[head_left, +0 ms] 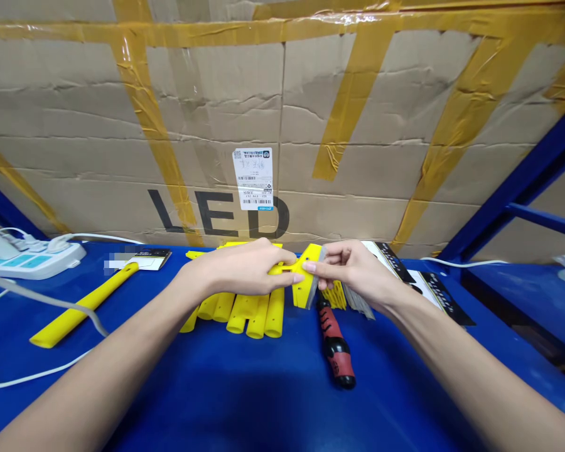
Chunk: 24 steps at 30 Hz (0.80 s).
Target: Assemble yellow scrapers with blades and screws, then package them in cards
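1. Step in hand, my read: seating or lining up a grey blade strip (317, 282) on the yellow scraper head (306, 273); whether it's fastened, can't tell from here
2. Head is held up over the middle of the blue surface (263, 395), between both hands, neck to the left, blade edge to the right, tilted a bit
3. Left hand (238, 267): grip pinching the head near its neck, thumb on the near side, fingers mostly hidden by the back of the hand
4. Right hand (358, 270): grip pinching the same head on its blade side, thumb on the yellow face, other fingers curled behind the edge
5. Next move, judged: calls for keeping blade and head flush, fingers off the sharp side, holes matched if a screw is to go in; left grip has to stay firm while the right one shifts
6. Screwdriver-like tool (336, 355), red and black, lies just right of the middle, handle end near, within easy reach of the right hand; seems the likely tool if fixing comes next
7. Supplies: yellow tubes (248, 314) bunched beneath and beyond the left hand; more yellow heads (336, 295) and grey strips (359, 304) piled just beyond the screwdriver, partly behind the right hand
8. Long yellow handle (85, 307) lies apart on the left, far end touching a printed card
9. Risk, guessing: blade slips sideways if either pinch loosens
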Motion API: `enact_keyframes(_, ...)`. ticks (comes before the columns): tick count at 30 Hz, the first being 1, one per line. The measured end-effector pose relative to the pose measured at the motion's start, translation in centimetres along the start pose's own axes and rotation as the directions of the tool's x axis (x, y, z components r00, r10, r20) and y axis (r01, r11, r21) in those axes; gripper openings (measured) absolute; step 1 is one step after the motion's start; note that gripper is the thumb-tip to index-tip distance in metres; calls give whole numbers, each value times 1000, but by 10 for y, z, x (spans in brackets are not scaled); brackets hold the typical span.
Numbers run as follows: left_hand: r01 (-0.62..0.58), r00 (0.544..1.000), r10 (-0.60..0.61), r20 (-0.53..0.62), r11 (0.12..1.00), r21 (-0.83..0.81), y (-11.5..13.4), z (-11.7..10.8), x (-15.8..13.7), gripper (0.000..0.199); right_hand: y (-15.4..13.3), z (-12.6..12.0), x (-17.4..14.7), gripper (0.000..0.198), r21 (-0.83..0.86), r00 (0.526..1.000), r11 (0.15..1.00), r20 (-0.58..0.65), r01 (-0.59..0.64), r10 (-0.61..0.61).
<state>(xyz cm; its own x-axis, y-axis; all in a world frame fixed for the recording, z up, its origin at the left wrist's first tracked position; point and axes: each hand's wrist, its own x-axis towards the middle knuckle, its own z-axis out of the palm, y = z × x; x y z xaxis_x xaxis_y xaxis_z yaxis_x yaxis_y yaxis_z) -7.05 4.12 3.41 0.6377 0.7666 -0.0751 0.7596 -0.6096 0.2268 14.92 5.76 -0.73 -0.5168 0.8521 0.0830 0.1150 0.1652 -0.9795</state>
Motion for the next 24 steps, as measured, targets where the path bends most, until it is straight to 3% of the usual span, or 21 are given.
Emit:
enact_keyframes(8,16,1000,-16,17,1000,-2,-7,-10,-4,40,0,-4,1,32,45,998,997,17,-54,54)
enact_keyframes(11,95,994,-97,57,995,24,-15,-14,-6,40,6,-9,4,22,-165,999,986,-48,-26,18)
enact_keyframes(13,131,986,-134,96,991,43,-20,-15,-7,42,9,-8,5,8,-449,999,893,-33,13,-31)
enact_keyframes(16,156,978,-163,133,986,59,-26,-13,-5,44,12,0,4,13,-752,998,656,50,61,-36)
enact_keyframes(19,167,976,-173,131,984,58,-28,-11,-3,42,12,11,2,15,-861,998,504,68,63,-9)
enact_keyframes(24,147,982,-154,107,987,71,-31,-11,-3,43,13,24,0,12,-887,990,441,128,140,-56)
